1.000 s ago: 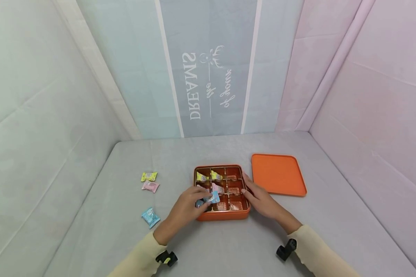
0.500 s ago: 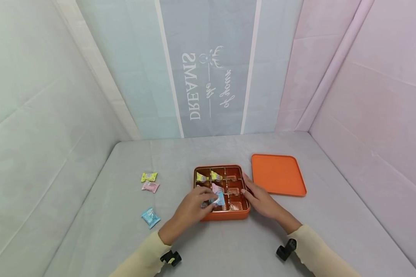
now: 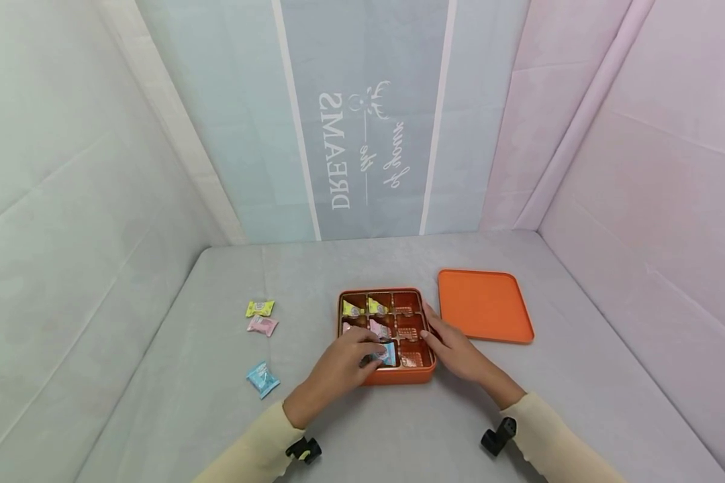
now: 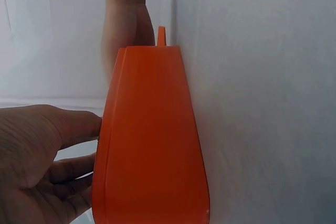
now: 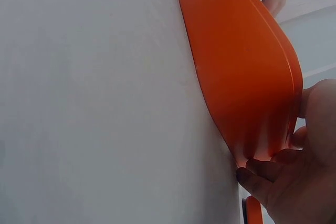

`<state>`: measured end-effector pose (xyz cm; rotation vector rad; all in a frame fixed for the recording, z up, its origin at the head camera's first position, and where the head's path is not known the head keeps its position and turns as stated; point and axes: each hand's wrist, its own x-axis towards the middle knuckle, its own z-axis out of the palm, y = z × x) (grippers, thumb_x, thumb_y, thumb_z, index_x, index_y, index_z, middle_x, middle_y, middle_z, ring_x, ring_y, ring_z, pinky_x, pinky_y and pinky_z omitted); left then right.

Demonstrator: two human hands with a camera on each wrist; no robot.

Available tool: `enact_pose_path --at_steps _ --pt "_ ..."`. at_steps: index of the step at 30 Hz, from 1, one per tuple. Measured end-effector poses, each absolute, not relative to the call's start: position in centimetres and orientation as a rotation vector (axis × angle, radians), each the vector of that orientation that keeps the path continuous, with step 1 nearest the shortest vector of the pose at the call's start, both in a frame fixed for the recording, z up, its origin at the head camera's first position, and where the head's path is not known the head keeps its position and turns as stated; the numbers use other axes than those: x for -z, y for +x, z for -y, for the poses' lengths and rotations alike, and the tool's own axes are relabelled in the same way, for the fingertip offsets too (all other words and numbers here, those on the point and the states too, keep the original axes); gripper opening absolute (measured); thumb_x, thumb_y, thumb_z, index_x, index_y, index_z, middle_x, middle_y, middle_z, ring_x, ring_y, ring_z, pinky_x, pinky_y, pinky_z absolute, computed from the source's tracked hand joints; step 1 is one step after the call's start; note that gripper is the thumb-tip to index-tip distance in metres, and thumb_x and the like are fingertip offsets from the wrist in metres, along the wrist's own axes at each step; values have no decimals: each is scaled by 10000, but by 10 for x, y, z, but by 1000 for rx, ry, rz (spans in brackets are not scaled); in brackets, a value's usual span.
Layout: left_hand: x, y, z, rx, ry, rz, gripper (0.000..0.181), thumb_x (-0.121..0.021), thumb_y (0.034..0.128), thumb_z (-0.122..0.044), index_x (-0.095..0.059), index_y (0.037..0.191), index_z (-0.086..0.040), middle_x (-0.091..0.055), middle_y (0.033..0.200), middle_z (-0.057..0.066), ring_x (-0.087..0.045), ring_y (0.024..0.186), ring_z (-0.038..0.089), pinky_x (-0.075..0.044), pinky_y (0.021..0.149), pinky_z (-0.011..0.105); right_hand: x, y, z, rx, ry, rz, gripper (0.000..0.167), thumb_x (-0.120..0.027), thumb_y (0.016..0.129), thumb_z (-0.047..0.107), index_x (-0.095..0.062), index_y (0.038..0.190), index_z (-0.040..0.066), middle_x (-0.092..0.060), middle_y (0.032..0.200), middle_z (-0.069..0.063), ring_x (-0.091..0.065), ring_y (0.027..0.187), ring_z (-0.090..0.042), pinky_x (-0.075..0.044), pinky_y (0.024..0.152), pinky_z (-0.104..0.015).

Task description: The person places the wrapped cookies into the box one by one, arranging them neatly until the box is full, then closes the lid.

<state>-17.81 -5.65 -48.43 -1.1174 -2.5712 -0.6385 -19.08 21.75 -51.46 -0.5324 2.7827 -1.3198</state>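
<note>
Orange plastic is forming the square, rounded-corner box [image 3: 399, 377], which is sitting on the pale grey cloth-covered table [image 3: 393, 436], its glossy brown insert divided into nine compartments. The left hand [image 3: 343, 359] is reaching over the box's front left part, thumb and fingers closing together on a small light-blue wrapped packet [image 3: 389, 354], which is lying at the front-middle compartment. That hand is hiding the front-left compartment, so its contents are escaping view.

The right hand [image 3: 459, 349] is holding the box's right side; its thumb is resting at the rim and its fingers are touching the outer wall, as the right wrist view is showing. The two hands are staying apart from each other.

In the back row, two small yellow wrapped packets [image 3: 377, 306] are occupying the left and middle compartments. In the middle row, two pink wrapped packets [image 3: 379, 329] are filling the left and centre ones, the left one partly covered.

Left of the box, a loose yellow packet [image 3: 260, 308] is lying just beside a loose pink packet [image 3: 262, 325], while a loose blue packet [image 3: 262, 380] is resting nearer the person. A flat orange square lid [image 3: 486, 305] is lying right of the box.
</note>
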Motion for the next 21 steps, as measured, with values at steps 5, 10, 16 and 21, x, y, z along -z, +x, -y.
enact_pose_path --at_steps 5,10,16,21 --pt "483 -177 53 631 -1117 2599 152 -804 899 -236 -815 1033 -164 -687 1083 -38 -613 1037 122 -548 878 266 514 -191 -217 1327 -525 -2776 668 -486 1093 222 -114 1630 80 -147 1680 -91 -164 1531 -300 -257 1181 -561" --pt "482 -177 51 648 -1094 2649 160 -801 903 -261 -816 1032 -168 -695 1074 -42 -613 1043 119 -545 903 273 513 -190 -217 1335 -532 -2774 665 -486 1092 211 -119 1628 68 -149 1679 -90 -168 1531 -307 -259 1179 -563" --pt "482 -178 50 682 -1116 2653 164 -797 904 -268 -818 1030 -165 -705 1087 -38 -620 1051 119 -545 910 279 514 -190 -218 1333 -526 -2774 665 -484 1093 217 -116 1630 83 -150 1680 -82 -166 1532 -298 -261 1180 -556" --pt "483 -179 50 703 -1182 2684 236 -762 930 -318 -806 1100 -161 -711 1182 -30 -628 1119 130 -533 962 319 513 -190 -218 1344 -527 -2762 665 -481 1094 212 -111 1631 82 -148 1679 -81 -167 1530 -296 -263 1179 -552"
